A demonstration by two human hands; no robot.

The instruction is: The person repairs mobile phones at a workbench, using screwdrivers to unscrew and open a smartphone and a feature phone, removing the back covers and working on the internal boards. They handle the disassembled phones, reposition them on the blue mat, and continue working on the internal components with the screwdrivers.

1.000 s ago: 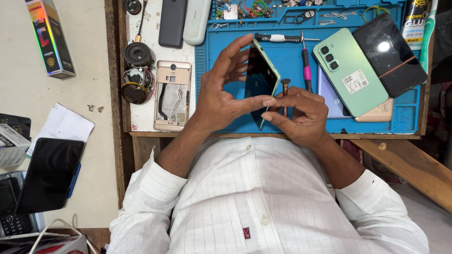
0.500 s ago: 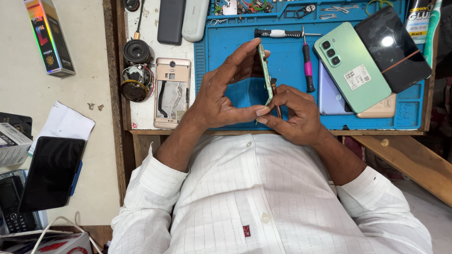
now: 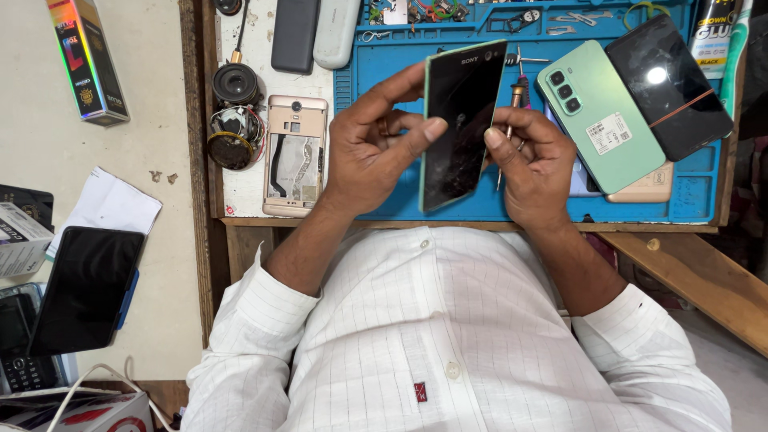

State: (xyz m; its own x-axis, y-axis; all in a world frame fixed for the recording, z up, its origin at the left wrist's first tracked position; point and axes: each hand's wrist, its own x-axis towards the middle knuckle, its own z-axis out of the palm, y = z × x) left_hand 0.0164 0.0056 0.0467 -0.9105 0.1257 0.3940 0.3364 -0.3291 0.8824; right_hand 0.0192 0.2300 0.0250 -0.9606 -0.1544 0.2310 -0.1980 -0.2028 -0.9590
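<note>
Both hands (image 3: 376, 148) (image 3: 532, 160) gripping flat, glossy (cracked) black phone (image 3: 458, 120)

Bright, even light from overhead, daylight-like, no hard shadows. One small white glare spot on the glossy black phone (image 3: 670, 85) at upper right; the dark phone screen (image 3: 458, 120) held up between both hands shows faint reflections and scratch marks. Soft shadow under the hands on the blue mat (image 3: 528, 210). Focus sharp across centre, no motion blur. Slight wide-angle stretch at edges; right edge falls dim and murky.
</note>
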